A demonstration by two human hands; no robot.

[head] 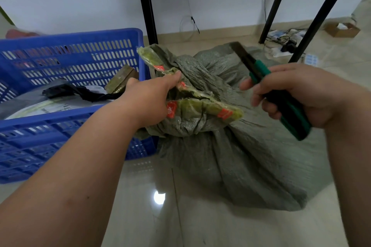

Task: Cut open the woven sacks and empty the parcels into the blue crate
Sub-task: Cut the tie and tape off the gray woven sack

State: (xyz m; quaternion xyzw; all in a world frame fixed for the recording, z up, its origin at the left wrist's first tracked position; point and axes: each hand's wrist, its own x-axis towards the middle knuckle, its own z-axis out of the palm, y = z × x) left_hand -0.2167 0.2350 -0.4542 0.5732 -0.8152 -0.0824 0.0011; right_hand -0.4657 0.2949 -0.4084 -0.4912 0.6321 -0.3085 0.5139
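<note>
Taped neck (192, 94) of grey-green woven sack (230, 156) being gripped by left hand (152, 96), right beside blue slotted crate (76, 50); green-black utility knife (277, 94) being held in right hand (297, 94), blade out.

Woven sack (230, 162): grey-green, fine weave texture. Tape (200, 104) on its bunched neck: clear yellowish with red-orange printed patches. Utility knife (277, 94): green and black handle, dark blade. Crate (70, 50): blue, slotted walls. Parcels inside: grey (24, 104), black (66, 89), olive-brown (120, 80). Floor tiles (200, 216): glossy beige.
</note>
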